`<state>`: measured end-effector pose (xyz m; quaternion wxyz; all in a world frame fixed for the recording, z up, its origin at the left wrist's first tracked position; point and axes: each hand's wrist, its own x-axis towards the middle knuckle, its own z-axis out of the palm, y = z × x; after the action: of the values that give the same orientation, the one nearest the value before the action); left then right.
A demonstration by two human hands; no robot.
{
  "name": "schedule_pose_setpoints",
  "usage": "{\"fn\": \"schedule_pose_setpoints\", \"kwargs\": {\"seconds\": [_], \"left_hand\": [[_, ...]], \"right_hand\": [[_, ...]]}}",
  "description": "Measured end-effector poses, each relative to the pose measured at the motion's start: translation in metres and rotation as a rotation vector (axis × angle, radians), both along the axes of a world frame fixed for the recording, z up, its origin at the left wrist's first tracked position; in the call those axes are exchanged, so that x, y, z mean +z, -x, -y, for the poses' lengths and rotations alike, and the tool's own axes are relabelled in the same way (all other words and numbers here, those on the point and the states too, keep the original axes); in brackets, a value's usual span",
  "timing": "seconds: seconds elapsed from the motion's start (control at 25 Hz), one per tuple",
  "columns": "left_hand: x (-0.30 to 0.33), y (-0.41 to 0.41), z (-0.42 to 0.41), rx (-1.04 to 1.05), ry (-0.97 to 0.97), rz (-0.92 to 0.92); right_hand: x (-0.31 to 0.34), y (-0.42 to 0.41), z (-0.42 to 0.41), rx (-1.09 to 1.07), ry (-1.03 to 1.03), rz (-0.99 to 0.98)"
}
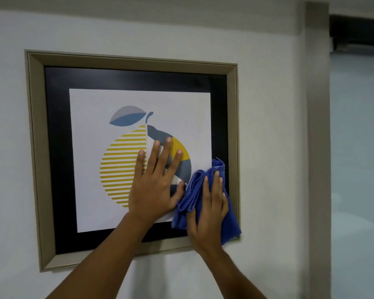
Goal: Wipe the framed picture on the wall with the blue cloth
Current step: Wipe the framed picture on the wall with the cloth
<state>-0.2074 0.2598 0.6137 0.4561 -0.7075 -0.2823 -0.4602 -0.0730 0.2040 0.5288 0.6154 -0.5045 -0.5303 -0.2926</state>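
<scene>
The framed picture [37, 147] hangs on a white wall: a beige frame, a black mat and a print of a striped yellow and grey fruit with a leaf. My left hand [154, 180] lies flat on the glass over the fruit, fingers spread and holding nothing. My right hand [209, 210] presses the bunched blue cloth [229, 219] against the lower right part of the picture, over the black mat and the frame's corner. The cloth hides that corner.
A beige door jamb or pillar [317, 147] runs down the wall just right of the frame. Beyond it is a pale frosted panel [358, 158] under a dark beam [357, 29]. White wall surrounds the picture on the left, top and bottom.
</scene>
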Motion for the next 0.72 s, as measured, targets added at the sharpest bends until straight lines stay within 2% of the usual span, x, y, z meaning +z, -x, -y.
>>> {"fn": "schedule_pose_setpoints", "kwargs": {"seconds": [0.2, 0.36, 0.44, 0.56, 0.72], "left_hand": [[-0.001, 0.004, -0.001, -0.019, -0.027, -0.013], [0.001, 0.007, -0.001, -0.007, -0.033, -0.025], [0.001, 0.007, -0.001, -0.016, -0.027, -0.021], [0.001, 0.007, -0.001, -0.027, -0.022, -0.017], [-0.001, 0.005, -0.003, -0.049, -0.028, 0.012]], "right_hand": [[-0.014, -0.023, 0.005, 0.159, -0.082, 0.075], [-0.019, -0.049, 0.009, 0.188, -0.104, 0.238], [-0.011, -0.048, 0.007, 0.162, -0.115, 0.253], [0.044, -0.046, 0.001, 0.016, -0.17, 0.278], [0.168, -0.045, -0.005, -0.09, -0.154, 0.27]]}}
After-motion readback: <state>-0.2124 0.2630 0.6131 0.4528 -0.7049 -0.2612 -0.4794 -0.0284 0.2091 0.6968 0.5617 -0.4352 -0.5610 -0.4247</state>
